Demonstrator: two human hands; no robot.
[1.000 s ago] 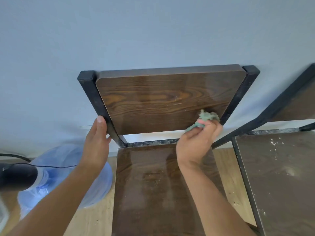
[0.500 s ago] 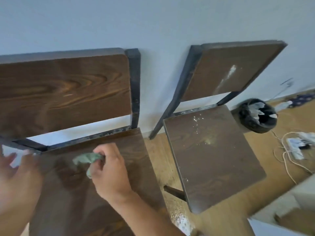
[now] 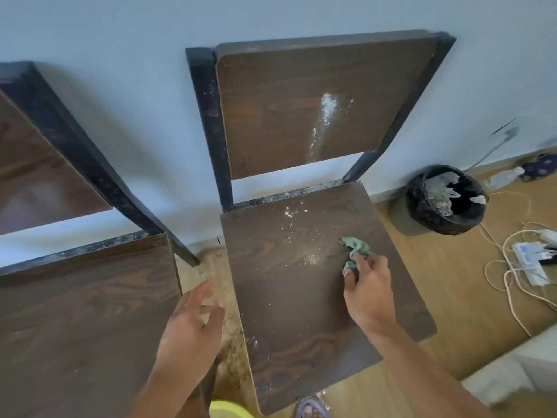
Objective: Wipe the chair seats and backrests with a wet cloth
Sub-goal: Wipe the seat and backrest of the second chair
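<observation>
Two dark wood chairs with black metal frames stand against a pale wall. The right chair's seat [image 3: 301,297] carries white powder near its back edge, and its backrest [image 3: 286,116] shows a white streak. My right hand [image 3: 369,292] grips a crumpled green cloth [image 3: 355,247] pressed on that seat's right side. My left hand [image 3: 193,321] hovers with fingers spread over the gap between the chairs, holding nothing. The left chair's seat [image 3: 84,312] and backrest [image 3: 36,164] look dark and free of powder.
A bin lined with a black bag [image 3: 446,200] stands on the wooden floor right of the chair. A white power strip with tangled cables [image 3: 527,260] lies further right. The floor between the chairs is stained. A yellow object [image 3: 226,410] and a sandalled foot [image 3: 312,408] show at the bottom edge.
The view has swung right from the left chair to the right one. My right hand carried the cloth from the left chair onto the right seat. My left hand let go of the frame.
</observation>
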